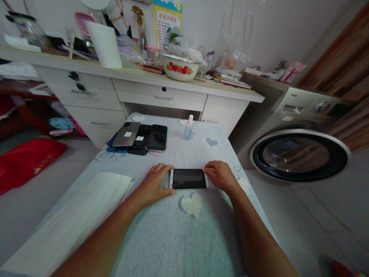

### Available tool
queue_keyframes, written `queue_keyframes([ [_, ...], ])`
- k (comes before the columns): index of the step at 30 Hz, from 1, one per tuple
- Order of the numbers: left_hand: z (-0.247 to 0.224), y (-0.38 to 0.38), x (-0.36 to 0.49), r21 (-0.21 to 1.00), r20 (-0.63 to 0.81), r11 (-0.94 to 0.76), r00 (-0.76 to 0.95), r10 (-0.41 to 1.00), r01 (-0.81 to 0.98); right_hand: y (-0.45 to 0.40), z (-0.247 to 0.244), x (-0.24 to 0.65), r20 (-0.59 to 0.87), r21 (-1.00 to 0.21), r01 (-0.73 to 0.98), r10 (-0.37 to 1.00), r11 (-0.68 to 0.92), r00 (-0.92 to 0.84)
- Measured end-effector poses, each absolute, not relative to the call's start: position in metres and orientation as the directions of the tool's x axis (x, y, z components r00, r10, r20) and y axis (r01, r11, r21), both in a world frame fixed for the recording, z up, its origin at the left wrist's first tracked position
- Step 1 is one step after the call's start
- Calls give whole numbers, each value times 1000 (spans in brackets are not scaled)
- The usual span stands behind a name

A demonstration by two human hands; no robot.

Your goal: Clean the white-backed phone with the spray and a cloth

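Note:
A white-framed smartphone (188, 179) with a dark screen lies sideways, face up, on the cloth-covered table. My left hand (157, 181) grips its left end, thumb at the near edge and fingers at the far edge. At the upper right corner, my right hand (219, 175) has its fingers bent and pinched against the phone; whether something thin is also between them cannot be made out. Beyond the phone stands a small clear spray bottle (188, 130). Several other phones lie overlapped at the far left, among them a grey phone (127, 134) and a black phone (157, 137).
A folded whitish sheet (86, 207) lies along the table's left side. The table's cloth (184, 238) has heart prints. Behind it stands a cabinet with drawers (161, 96), bearing a flowered enamel bowl (180, 68). A washing machine (291, 115) is on the right.

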State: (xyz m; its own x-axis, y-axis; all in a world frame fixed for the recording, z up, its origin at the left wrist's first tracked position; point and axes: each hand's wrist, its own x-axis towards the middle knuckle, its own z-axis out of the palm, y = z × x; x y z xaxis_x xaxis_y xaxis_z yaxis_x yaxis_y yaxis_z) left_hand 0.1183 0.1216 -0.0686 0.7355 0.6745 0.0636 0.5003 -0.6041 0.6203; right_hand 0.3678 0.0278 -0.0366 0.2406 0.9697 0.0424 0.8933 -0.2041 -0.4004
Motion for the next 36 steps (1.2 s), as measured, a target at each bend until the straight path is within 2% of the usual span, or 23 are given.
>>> queue_keyframes([
  [7,-65,121,119,616,45,-596,733,679,515,19,-19,365,-113,-455,856,970,-244,217],
  [12,-64,120,120,613,50,-598,731,681,516,13,-2,360,-218,-436,869,964,-233,150],
  [18,-65,121,119,612,43,-604,741,671,511,9,6,355,-264,-421,883,959,-209,101],
  [24,-63,120,120,613,34,-595,736,677,519,5,7,350,-322,-464,851,942,-246,96],
  [27,-62,119,120,619,34,-589,732,680,519,1,1,353,-319,-524,827,947,-203,30],
  [31,-63,120,119,619,63,-609,741,669,496,-2,-2,361,-287,-662,728,957,-178,-27],
  [33,-65,121,118,615,65,-619,751,657,489,0,-3,364,-187,-673,722,981,-160,44],
  [36,-68,121,117,611,61,-620,752,656,492,8,-8,368,43,-567,816,985,-115,169],
])
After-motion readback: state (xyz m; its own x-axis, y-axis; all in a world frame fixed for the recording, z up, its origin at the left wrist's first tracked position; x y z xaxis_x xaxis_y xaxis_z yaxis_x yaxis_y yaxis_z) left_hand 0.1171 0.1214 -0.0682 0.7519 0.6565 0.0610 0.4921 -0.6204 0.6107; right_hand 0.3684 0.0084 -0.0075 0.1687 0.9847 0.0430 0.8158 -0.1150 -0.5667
